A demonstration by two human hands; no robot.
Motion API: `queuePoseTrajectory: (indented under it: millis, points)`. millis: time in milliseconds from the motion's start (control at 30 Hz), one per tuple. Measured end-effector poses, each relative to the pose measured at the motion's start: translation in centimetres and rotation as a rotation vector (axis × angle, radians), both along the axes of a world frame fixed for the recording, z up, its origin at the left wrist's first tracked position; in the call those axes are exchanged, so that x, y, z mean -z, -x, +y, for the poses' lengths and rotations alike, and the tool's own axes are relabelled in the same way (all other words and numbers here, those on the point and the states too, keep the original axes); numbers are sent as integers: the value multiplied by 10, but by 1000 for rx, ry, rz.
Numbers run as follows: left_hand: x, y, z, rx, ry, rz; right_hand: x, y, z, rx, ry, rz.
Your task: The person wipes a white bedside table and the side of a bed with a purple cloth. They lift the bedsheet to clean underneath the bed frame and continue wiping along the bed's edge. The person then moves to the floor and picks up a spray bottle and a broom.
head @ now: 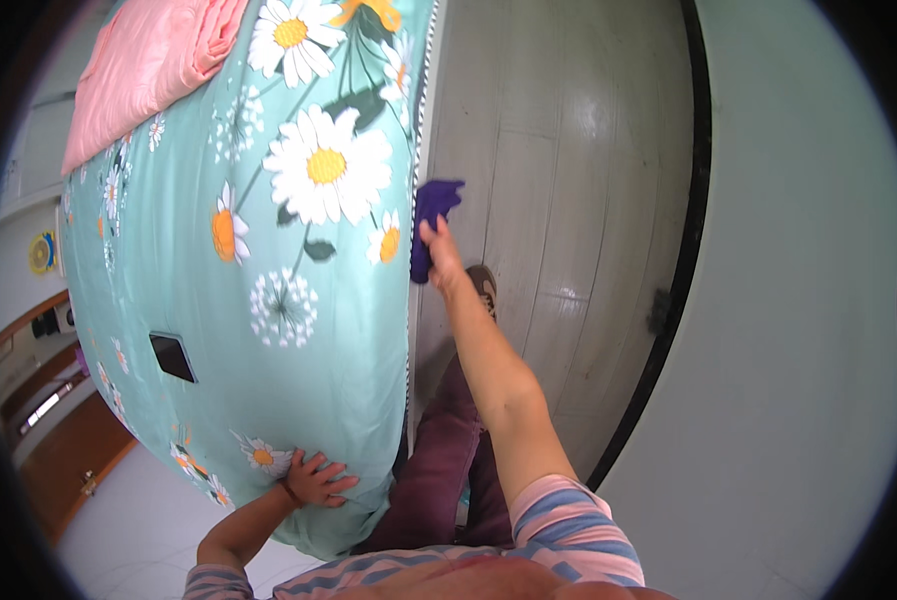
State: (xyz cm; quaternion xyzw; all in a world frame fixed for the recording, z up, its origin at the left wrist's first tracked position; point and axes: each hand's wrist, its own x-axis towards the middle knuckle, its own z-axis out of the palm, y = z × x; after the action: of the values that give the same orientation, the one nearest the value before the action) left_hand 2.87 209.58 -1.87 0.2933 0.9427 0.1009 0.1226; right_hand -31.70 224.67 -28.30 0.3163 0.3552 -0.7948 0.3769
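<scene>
My right hand [441,255] grips a dark purple cloth [437,196] at the long side of the bed, against the white bed frame edge [427,135]. The cloth hangs bunched, with a loose corner spread beyond my fingers. Resting flat with fingers spread, my left hand [319,478] presses on the green floral bedspread [351,315] near the bed's close corner. Large white daisies with yellow centres are printed on the bedspread.
A folded pink quilt [155,67] lies at the bed's far end. On the bedspread is a smartphone [172,356]. Grey plank flooring [583,172] runs between the bed and a pale wall [793,262] with a black skirting board [702,135]. A wooden cabinet door [80,450] stands left.
</scene>
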Motion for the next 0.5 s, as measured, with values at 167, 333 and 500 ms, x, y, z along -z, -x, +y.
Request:
queuePoseTrajectory:
  millis: [167, 333, 500]
  points:
    - [-43, 46, 22, -89, 28, -334, 18, 96, -2, -43, -3, 100]
    - [-137, 187, 24, -261, -214, -502, 11, 88, -7, -85, -31, -71]
    - [-117, 480, -22, -162, 30, 263, -1, 132, -9, -96, -22, -279]
